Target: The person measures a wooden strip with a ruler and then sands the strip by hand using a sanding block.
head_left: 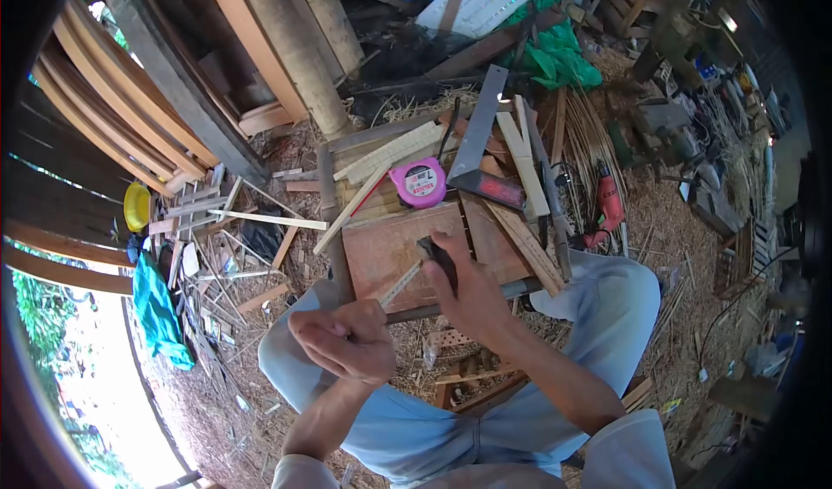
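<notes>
My right hand (464, 290) is wrapped round a dark tool (439, 260) above the reddish board on the low work table (394, 251). A thin pale strip (400, 286) runs from that tool down to my left hand (351, 340), whose fingers are curled closed on its lower end. A pink tape measure (419, 182) lies just behind the board. Right of it rests a metal square (478, 133) with a dark and red handle (490, 188). Pale wood strips (522, 164) lie about them on the table.
A red power drill (608, 201) stands on the right side of the table. Scrap wood (260, 229) litters the floor at the left, near a yellow container (137, 206) and teal cloth (159, 316). Long boards (173, 81) lean at the upper left.
</notes>
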Demonstrator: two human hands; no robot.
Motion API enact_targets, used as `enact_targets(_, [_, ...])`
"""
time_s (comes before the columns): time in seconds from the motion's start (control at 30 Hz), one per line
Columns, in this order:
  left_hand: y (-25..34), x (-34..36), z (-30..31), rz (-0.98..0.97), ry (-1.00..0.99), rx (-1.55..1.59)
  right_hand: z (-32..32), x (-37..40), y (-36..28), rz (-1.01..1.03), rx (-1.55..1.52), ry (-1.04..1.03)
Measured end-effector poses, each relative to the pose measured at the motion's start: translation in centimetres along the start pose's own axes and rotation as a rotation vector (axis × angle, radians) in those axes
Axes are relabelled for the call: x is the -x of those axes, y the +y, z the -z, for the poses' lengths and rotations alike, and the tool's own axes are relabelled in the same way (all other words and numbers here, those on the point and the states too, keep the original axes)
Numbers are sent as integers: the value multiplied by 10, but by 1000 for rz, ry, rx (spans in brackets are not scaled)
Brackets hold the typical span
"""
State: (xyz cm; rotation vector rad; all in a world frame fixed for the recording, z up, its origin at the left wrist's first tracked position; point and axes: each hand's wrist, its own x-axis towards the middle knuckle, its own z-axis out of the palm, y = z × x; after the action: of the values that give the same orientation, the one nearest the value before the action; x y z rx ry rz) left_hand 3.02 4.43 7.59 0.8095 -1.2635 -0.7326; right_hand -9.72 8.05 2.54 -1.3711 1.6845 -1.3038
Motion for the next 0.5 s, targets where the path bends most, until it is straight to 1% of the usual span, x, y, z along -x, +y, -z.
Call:
enact_targets(0.03, [5, 0, -2, 31, -19, 139, 4, -1, -6, 63, 27, -10])
enact_targets(0.07, [5, -3, -6, 59, -35, 286, 5, 1, -20, 66, 34, 10])
enact_targets(0.1, [1, -4, -7, 62, -32, 291, 5, 9, -44, 74, 86, -76])
enact_targets(0.13, [-1, -4, -3, 127, 93, 302, 5, 17, -56, 73, 132, -167])
enact_targets(0.17, [-1, -6, 1, 192, 205, 309, 7, 14, -48, 57, 123, -162])
enact_targets(0.23, [-2, -18, 2, 163, 148, 303, 11, -11, -27, -154, 224, -161])
enact_targets(0.27, [-2, -19, 2, 140, 122, 307, 13, -9, -33, -154, 219, -155])
enact_targets(0.3, [-3, -21, 0, 114, 101, 318, 15, -6, -43, -161, 271, -200])
enact_targets(0.33, [-3, -22, 1, 111, 100, 325, 15, -3, -51, -169, 324, -245])
enact_targets(0.37, [-4, -19, 2, 128, 133, 359, 12, -1, -56, -166, 329, -240])
enact_targets(0.43, [-7, -19, 8, 154, 166, 378, 4, 8, -63, -59, 346, -234])
enact_targets(0.47, [-10, -24, 14, 223, 203, 392, 3, 5, -51, -67, 335, -232])
enact_targets(0.5, [-12, -28, 16, 284, 244, 410, 4, -7, -27, -112, 316, -180])
